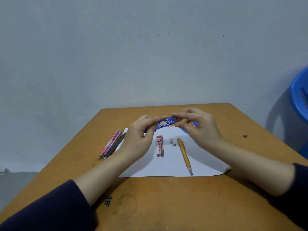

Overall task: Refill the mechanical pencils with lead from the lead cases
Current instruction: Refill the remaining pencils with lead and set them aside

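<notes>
A blue lead case [165, 123] is held up in the middle of the frame, over the white paper [166, 167]. The left hand [141, 135] pinches its left end to keep it steady. The right hand [198, 125] pinches the dark cap end, I think to pull it open. Just below, on the paper, lies a red lead case [160, 145]. Right of it lies a yellow pencil [184, 155], tip toward the bottom of the frame. Two tiny parts [174, 145] sit beside its top end. They are likely its cap and eraser, off so lead can go in. At the paper's left edge, more pencils [110, 144] wait on the brown table [150, 197].
</notes>
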A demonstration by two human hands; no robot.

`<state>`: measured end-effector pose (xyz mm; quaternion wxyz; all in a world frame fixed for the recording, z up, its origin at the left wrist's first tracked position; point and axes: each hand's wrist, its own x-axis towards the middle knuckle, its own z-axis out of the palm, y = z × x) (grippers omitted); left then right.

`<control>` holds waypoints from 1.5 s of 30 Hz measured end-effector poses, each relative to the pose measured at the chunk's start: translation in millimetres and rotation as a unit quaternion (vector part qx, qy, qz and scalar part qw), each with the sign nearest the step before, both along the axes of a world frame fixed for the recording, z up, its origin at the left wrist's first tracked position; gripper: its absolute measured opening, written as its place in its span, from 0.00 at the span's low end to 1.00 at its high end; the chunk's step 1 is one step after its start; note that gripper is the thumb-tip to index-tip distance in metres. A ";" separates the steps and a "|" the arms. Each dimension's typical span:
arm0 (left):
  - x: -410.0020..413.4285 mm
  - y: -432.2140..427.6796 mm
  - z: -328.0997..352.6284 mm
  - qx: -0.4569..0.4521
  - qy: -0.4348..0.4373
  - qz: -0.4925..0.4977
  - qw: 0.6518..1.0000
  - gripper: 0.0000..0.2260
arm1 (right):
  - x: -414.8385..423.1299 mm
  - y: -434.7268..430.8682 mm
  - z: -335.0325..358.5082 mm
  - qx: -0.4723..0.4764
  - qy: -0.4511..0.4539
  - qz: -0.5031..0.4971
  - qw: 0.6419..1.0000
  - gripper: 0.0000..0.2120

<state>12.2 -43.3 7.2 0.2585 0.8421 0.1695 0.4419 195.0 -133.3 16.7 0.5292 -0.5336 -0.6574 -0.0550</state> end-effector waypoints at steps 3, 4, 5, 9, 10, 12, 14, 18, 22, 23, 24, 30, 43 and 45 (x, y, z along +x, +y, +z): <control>-0.3 -3.3 2.0 -0.014 0.010 -0.019 1.000 0.17 | 2.4 0.2 3.0 -0.024 0.019 0.000 1.000 0.13; -0.6 -4.5 2.5 -0.024 0.010 -0.027 0.999 0.17 | 2.7 0.5 3.4 -0.030 0.028 0.001 0.999 0.13; -1.0 -5.6 2.8 -0.032 0.011 -0.034 0.999 0.16 | 2.6 0.5 3.7 -0.035 0.036 0.004 0.999 0.13; -0.6 -8.0 3.2 -0.012 0.019 -0.034 0.999 0.15 | 2.7 -0.6 5.0 -0.051 0.056 0.020 0.997 0.15; 0.0 -7.6 2.8 -0.001 0.018 -0.031 0.999 0.15 | 3.1 -0.8 5.4 -0.056 0.057 0.023 0.997 0.15; 0.5 -6.6 1.7 0.008 0.013 -0.028 0.999 0.15 | 2.7 -1.5 5.9 -0.064 0.063 0.029 0.995 0.15; 0.9 -5.0 1.4 0.015 0.013 -0.022 1.000 0.14 | 0.9 -1.6 6.0 -0.067 0.066 0.032 0.995 0.15; 1.0 -2.2 1.1 0.026 0.023 -0.020 0.999 0.14 | 0.2 -1.1 6.6 -0.066 0.060 0.017 0.996 0.17; 2.6 -3.0 -1.8 0.012 0.009 -0.021 1.000 0.14 | 0.0 -3.7 9.9 -0.078 0.081 0.038 0.993 0.14; 2.7 -2.6 -2.0 0.010 0.004 -0.016 1.000 0.14 | -0.7 -4.5 10.9 -0.088 0.095 0.053 0.990 0.14; 2.6 -1.8 -2.0 0.011 0.000 -0.012 1.000 0.14 | -1.5 -5.3 11.6 -0.098 0.105 0.067 0.987 0.14; 1.5 -0.3 2.4 0.041 -0.008 -0.006 0.999 0.14 | -6.8 -7.5 11.3 -0.089 0.173 0.098 0.976 0.21; -0.3 1.6 0.3 0.060 0.011 -0.008 0.998 0.15 | -9.7 -10.6 14.2 -0.116 0.214 0.100 0.965 0.17; -0.4 1.6 0.7 0.067 0.013 -0.006 0.998 0.15 | -9.3 -10.2 14.3 -0.114 0.203 0.096 0.968 0.18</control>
